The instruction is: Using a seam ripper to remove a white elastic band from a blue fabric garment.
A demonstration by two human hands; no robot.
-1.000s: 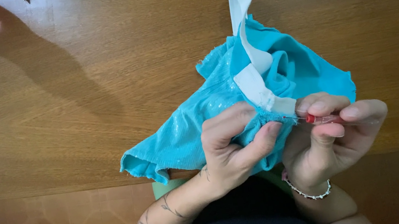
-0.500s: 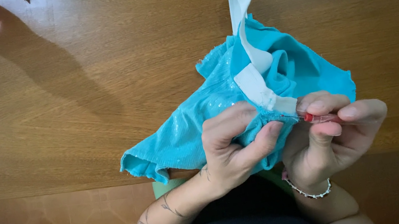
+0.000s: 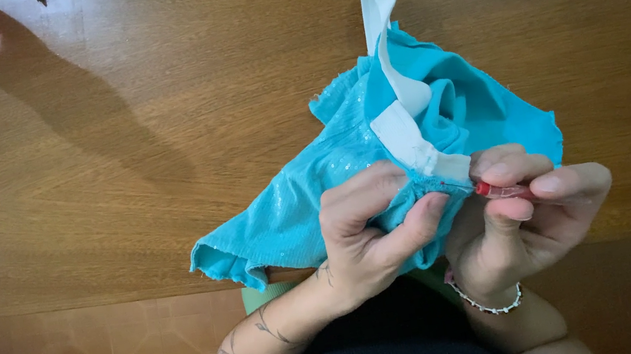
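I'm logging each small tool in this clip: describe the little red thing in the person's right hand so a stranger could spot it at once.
Start at the wooden table and the turquoise fabric bunched at its near edge. Follow the white elastic band down to where the left hand pinches the cloth. Just right of it, the right hand holds a small red tool by thumb and fingers, the only red item against blue and white.

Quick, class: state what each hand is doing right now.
Left hand: closed, pinching the turquoise fabric.
Right hand: closed, gripping a small red tool at the white elastic band.
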